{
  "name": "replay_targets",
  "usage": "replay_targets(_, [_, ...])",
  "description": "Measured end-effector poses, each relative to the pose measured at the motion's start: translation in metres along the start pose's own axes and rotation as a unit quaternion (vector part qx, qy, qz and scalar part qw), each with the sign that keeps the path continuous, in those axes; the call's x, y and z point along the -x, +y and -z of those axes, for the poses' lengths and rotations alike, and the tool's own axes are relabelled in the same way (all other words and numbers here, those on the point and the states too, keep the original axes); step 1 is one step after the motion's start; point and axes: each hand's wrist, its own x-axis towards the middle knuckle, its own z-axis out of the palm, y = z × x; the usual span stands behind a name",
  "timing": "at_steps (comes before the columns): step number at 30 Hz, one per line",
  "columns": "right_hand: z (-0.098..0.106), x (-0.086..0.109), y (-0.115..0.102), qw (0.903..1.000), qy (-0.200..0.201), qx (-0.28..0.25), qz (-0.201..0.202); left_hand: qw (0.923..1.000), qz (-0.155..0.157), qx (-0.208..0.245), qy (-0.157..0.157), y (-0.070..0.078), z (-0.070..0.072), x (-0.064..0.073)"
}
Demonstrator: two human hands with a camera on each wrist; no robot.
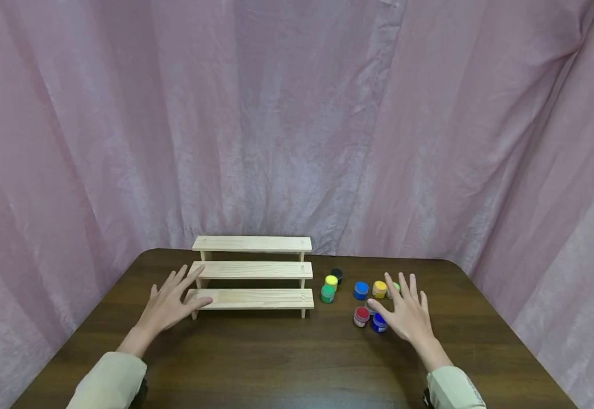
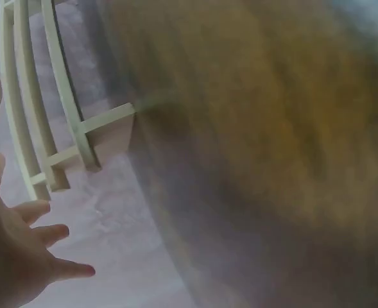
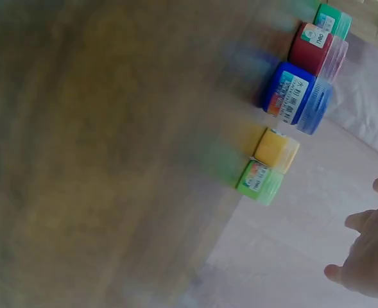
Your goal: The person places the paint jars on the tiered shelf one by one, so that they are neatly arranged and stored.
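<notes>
My left hand (image 1: 166, 307) hovers with spread fingers at the left end of a three-tier wooden shelf (image 1: 256, 298), overlapping its lower tiers in the head view. On the right, my right hand (image 1: 406, 312) is held with fingers apart close over a group of small paint jars, holding none. Around it are a red jar (image 1: 361, 316), a dark blue jar (image 1: 379, 323), a blue jar (image 1: 361, 290) and a yellow jar (image 1: 379, 289). A light green jar (image 1: 393, 290) and a pale jar (image 1: 372, 307) are partly hidden behind its fingers.
Between the shelf and those jars stand a green jar (image 1: 327, 293), a bright yellow jar (image 1: 331, 282) and a black jar (image 1: 336, 275). Everything rests on a dark wooden table (image 1: 276, 363). A pink curtain (image 1: 297, 125) hangs behind the table and along its sides.
</notes>
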Motion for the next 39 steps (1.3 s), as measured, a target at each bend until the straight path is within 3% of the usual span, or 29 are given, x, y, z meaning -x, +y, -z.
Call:
replay_targets(6, [0.001, 0.005, 0.007, 0.9973, -0.030, -0.045, -0.049, 0.9982, 0.023, 0.054, -0.015, -0.006, -0.005, 0.005])
replay_targets(12, [0.000, 0.008, 0.011, 0.9941, -0.017, -0.075, -0.077, 0.9943, 0.029, 0.101, -0.016, -0.010, -0.006, 0.006])
replay_targets(15, [-0.001, 0.008, 0.011, 0.9899, -0.016, -0.106, -0.093, 0.9916, 0.047, 0.117, -0.031, -0.013, -0.007, 0.005])
replay_targets(19, [-0.005, 0.010, 0.010, 0.9760, 0.001, -0.184, -0.116, 0.9860, 0.079, 0.122, -0.081, -0.015, -0.008, 0.002])
replay_targets(22, [-0.008, 0.013, 0.008, 0.9622, 0.016, -0.239, -0.129, 0.9848, 0.083, 0.116, -0.100, -0.016, -0.009, 0.002])
replay_targets(30, [-0.018, 0.019, 0.010, 0.9235, -0.037, -0.340, -0.174, 0.9907, 0.042, 0.110, -0.070, -0.018, -0.012, 0.002])
replay_targets(33, [-0.021, 0.021, 0.010, 0.9164, -0.056, -0.354, -0.179, 0.9826, 0.061, 0.159, -0.073, -0.022, -0.013, 0.001])
replay_targets(37, [-0.024, 0.024, 0.010, 0.9114, -0.076, -0.365, -0.175, 0.9604, 0.107, 0.243, -0.086, -0.027, -0.019, -0.001])
replay_targets(39, [-0.024, 0.025, 0.010, 0.9102, -0.090, -0.366, -0.171, 0.9539, 0.115, 0.263, -0.089, -0.028, -0.022, -0.002])
